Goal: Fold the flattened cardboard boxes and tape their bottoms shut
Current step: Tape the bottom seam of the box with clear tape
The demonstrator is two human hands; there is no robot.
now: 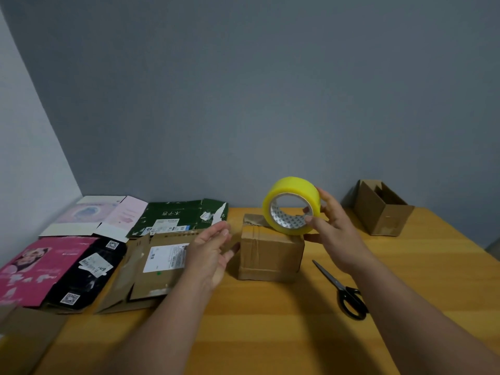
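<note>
A small folded brown cardboard box (270, 253) stands on the wooden table (270, 334) in the middle. My right hand (332, 226) grips a yellow roll of tape (292, 196) by its rim, fingertips inside the core, and holds it just above the box's back right corner. To the left of the box my left hand (213, 247) hovers with its fingers straight, holding nothing. Several flattened boxes lie on the left: a brown one with a white label (151, 263), a black and pink one (62, 269), a green one (178, 216) and a pale pink one (100, 215).
Black-handled scissors (342, 290) lie on the table right of the box, under my right forearm. A folded brown box (378, 209) stands open at the back right near the grey wall. Another piece of cardboard (24, 339) juts in at the bottom left corner.
</note>
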